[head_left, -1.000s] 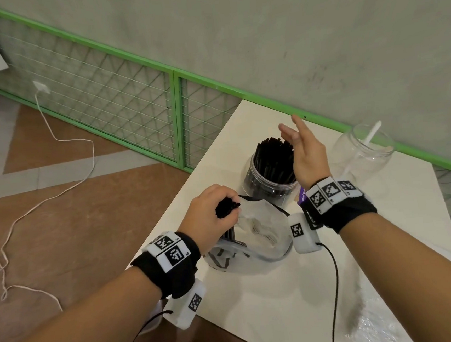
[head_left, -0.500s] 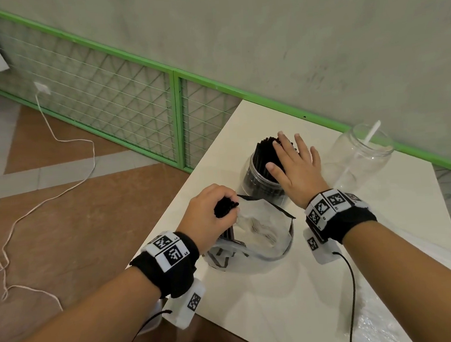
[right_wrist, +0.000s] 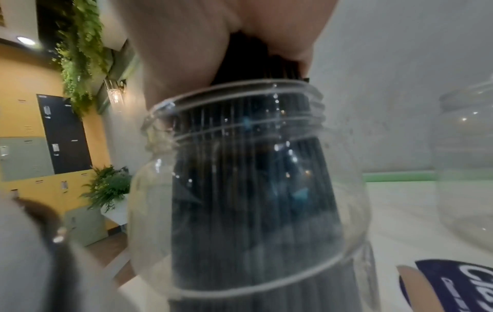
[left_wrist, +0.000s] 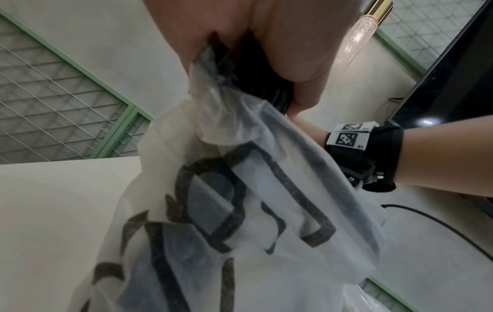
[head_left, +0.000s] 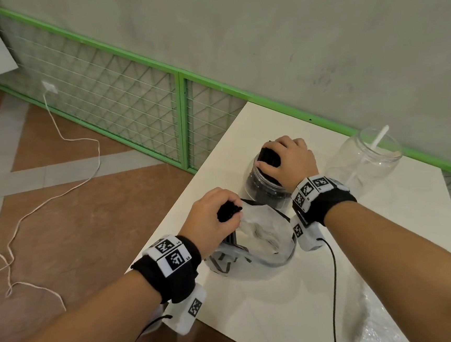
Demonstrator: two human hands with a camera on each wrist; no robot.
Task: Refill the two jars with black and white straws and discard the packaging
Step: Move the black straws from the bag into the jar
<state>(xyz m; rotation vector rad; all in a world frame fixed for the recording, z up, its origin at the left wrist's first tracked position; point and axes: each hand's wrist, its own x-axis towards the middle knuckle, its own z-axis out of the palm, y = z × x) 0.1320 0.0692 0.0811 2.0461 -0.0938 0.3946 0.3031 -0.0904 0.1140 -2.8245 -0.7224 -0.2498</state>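
Note:
A clear jar (head_left: pixel 264 186) packed with black straws (right_wrist: pixel 248 190) stands on the white table (head_left: pixel 285 302). My right hand (head_left: pixel 286 160) sits on top of it, fingers and thumb curled round the straw tops. My left hand (head_left: pixel 212 218) grips the gathered neck of a translucent printed bag (head_left: pixel 265 235), and a tuft of black straws (head_left: pixel 229 211) sticks out of the fist. The bag (left_wrist: pixel 240 211) hangs down onto the table just in front of the jar. To the right, a second clear jar (head_left: pixel 365 164) holds one white straw (head_left: pixel 378 138).
Crinkled clear plastic packaging (head_left: pixel 382 326) lies at the table's near right corner. A green-framed mesh fence (head_left: pixel 184 120) and a grey wall run behind the table. The table's left edge drops to a tiled floor with a white cable (head_left: pixel 57 191).
My right hand has come down from above the jar onto the black straws and curled round their tops. The left hand and bag have stayed in place.

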